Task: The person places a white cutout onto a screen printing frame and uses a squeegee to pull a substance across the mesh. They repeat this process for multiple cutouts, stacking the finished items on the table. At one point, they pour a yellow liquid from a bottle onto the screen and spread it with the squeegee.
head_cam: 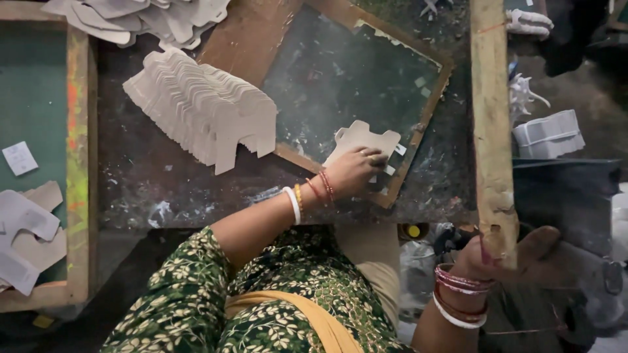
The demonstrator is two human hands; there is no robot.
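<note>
Right hand [481, 261] grips wooden bar [492, 124]; left hand [356, 170] presses 1 card cutout [360, 140] flat. Misalignment risk: cutout could slide on glass.

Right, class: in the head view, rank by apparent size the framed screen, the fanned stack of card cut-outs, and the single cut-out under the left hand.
1. framed screen
2. fanned stack of card cut-outs
3. single cut-out under the left hand

All lie on one bench, so nearness hardly matters.

The dark, stained desk [170, 189] carries a fanned stack of card cutouts [206, 111] and a wood-framed board [356, 82] beside it.
</note>
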